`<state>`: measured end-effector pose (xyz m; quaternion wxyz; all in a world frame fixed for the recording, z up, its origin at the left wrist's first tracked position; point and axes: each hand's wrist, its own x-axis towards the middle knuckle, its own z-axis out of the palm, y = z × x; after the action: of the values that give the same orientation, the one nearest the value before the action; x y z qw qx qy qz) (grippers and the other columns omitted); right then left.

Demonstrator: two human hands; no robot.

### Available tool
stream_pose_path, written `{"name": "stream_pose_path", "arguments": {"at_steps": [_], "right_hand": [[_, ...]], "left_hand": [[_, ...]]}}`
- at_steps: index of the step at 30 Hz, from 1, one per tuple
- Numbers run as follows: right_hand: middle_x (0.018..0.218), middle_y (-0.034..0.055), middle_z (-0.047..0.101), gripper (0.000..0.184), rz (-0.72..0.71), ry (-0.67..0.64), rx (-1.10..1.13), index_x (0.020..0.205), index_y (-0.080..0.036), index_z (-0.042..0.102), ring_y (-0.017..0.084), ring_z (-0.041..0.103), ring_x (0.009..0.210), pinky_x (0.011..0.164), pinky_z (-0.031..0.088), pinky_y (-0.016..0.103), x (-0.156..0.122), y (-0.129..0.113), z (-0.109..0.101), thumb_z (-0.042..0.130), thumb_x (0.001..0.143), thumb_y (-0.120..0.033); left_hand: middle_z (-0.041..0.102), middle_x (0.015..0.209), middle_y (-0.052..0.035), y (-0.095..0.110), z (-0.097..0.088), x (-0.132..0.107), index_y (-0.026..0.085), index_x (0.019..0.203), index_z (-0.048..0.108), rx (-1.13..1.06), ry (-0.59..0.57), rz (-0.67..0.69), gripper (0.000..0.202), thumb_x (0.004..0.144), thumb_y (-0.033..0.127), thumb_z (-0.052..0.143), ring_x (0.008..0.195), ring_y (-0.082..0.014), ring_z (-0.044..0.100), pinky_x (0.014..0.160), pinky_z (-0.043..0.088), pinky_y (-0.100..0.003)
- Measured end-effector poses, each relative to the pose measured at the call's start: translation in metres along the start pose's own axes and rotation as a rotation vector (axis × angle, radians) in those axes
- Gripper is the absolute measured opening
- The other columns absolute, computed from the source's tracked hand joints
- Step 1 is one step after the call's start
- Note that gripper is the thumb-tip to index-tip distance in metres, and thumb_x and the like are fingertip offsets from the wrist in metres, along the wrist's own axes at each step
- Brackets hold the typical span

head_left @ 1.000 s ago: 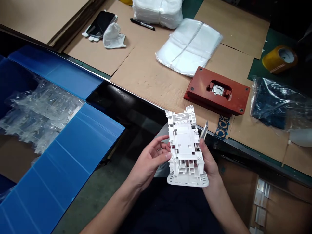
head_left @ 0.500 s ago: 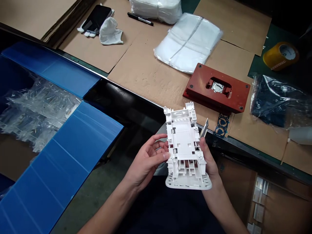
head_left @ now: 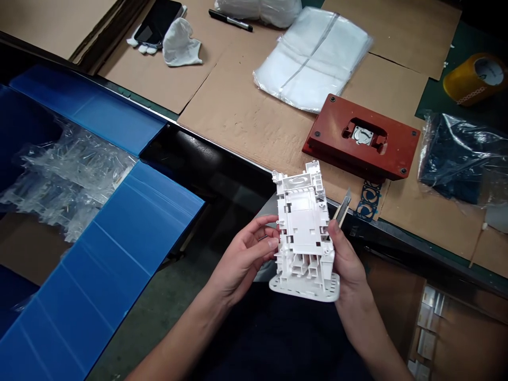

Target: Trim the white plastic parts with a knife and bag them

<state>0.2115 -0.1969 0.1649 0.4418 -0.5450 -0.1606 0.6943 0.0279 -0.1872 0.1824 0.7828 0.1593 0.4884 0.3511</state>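
A white plastic housing (head_left: 302,219), full of slots, clips and small ribs, is held upright between my hands above the table's front edge. Its wide, rounded base with small holes points down toward me. My left hand (head_left: 248,254) pinches the housing's left edge with thumb and fingers. Along the other side, my right hand (head_left: 350,262) grips the housing, most of its fingers hidden behind it. A utility knife (head_left: 342,207) with its blade out sticks up beside the right thumb, held in that same hand.
A red-brown fixture (head_left: 365,135) stands on the cardboard-covered table, a dark blue cut-out strip (head_left: 368,200) by its front edge. Behind lie clear plastic bags (head_left: 313,58), a marker (head_left: 230,20), a phone (head_left: 161,24) and tape (head_left: 474,79). Bagged parts (head_left: 75,169) fill a blue box (head_left: 130,238).
The housing has turned and tilted slightly in my hands, its base shifting a little left. More of the knife shows above my right thumb. The whole view has shifted slightly.
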Motion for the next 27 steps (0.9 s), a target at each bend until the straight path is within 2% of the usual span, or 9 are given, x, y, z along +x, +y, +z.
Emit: {"name": "stream_pose_path", "arguments": {"at_steps": [3,8,11,13,15,18,20,24,27], "right_hand": [[0.118,0.0086,0.074,0.057,-0.035,-0.032,0.005,0.134,-0.023,0.062,0.032,0.07,0.107,0.091,0.059,0.043,0.003,-0.003,-0.002,0.075,0.084,-0.048],[0.141,0.0054,0.061,0.06,-0.181,-0.073,-0.35,0.138,-0.027,0.06,0.031,0.054,0.133,0.115,0.04,0.044,0.002,-0.008,0.002,0.077,0.084,-0.044],[0.147,0.0043,0.055,0.057,-0.192,-0.17,-0.425,0.142,-0.029,0.056,0.027,0.048,0.139,0.117,0.037,0.041,-0.002,-0.007,0.004,0.07,0.09,-0.046],[0.144,0.0058,0.058,0.051,-0.165,-0.18,-0.366,0.14,-0.029,0.057,0.026,0.054,0.132,0.106,0.048,0.037,-0.004,-0.007,0.003,0.066,0.093,-0.046],[0.137,0.0091,0.063,0.044,-0.143,-0.143,-0.292,0.134,-0.027,0.062,0.024,0.064,0.115,0.078,0.058,0.029,-0.004,-0.007,0.001,0.063,0.094,-0.046],[0.125,0.0145,0.069,0.037,-0.142,-0.115,-0.209,0.125,-0.022,0.067,0.023,0.068,0.098,0.04,0.035,0.017,-0.005,-0.009,-0.004,0.062,0.095,-0.044],[0.12,0.016,0.07,0.035,-0.151,-0.108,-0.205,0.122,-0.021,0.067,0.024,0.068,0.098,0.036,0.024,0.017,-0.004,-0.01,-0.007,0.061,0.096,-0.044],[0.119,0.0128,0.07,0.038,-0.207,0.019,-0.36,0.123,-0.023,0.066,0.02,0.066,0.089,0.046,0.038,0.02,-0.003,-0.015,-0.017,0.065,0.093,-0.045],[0.112,0.0112,0.071,0.045,-0.212,0.107,-0.466,0.126,-0.024,0.066,0.02,0.064,0.082,0.051,0.044,0.025,-0.002,-0.018,-0.03,0.069,0.088,-0.049]], "left_hand": [[0.064,0.109,-0.0059,-0.001,-0.003,0.001,0.025,0.129,0.064,0.139,-0.017,0.029,0.044,0.088,0.036,0.071,0.1,-0.0187,0.059,0.089,0.048,-0.03],[0.06,0.136,-0.0105,-0.009,-0.004,0.008,0.029,0.149,0.043,0.198,-0.155,0.051,0.07,0.088,0.051,0.068,0.127,-0.0295,0.055,0.104,0.044,-0.039],[0.062,0.137,-0.0101,-0.013,-0.004,0.015,0.025,0.141,0.053,0.205,-0.137,0.111,0.065,0.084,0.048,0.073,0.129,-0.0309,0.054,0.108,0.042,-0.04],[0.065,0.133,-0.0106,-0.014,-0.006,0.017,0.02,0.132,0.061,0.162,-0.1,0.124,0.054,0.083,0.04,0.076,0.126,-0.0317,0.057,0.109,0.042,-0.042],[0.069,0.127,-0.0112,-0.013,-0.01,0.018,0.018,0.126,0.065,0.069,-0.124,0.091,0.051,0.079,0.032,0.078,0.121,-0.0333,0.061,0.106,0.045,-0.044],[0.072,0.12,-0.0128,-0.013,-0.017,0.015,0.015,0.123,0.067,-0.028,-0.223,0.073,0.052,0.073,0.025,0.078,0.116,-0.0361,0.064,0.104,0.047,-0.047],[0.072,0.12,-0.0134,-0.014,-0.019,0.012,0.015,0.124,0.067,-0.017,-0.255,0.091,0.056,0.07,0.024,0.078,0.115,-0.0373,0.064,0.103,0.048,-0.048],[0.071,0.122,-0.0142,-0.014,-0.017,0.007,0.016,0.123,0.067,0.052,-0.271,0.143,0.054,0.072,0.03,0.078,0.114,-0.0382,0.064,0.101,0.048,-0.051],[0.07,0.12,-0.0124,-0.012,-0.015,0.004,0.018,0.116,0.07,0.219,-0.18,0.233,0.046,0.074,0.033,0.078,0.115,-0.0376,0.063,0.103,0.046,-0.051]]}}
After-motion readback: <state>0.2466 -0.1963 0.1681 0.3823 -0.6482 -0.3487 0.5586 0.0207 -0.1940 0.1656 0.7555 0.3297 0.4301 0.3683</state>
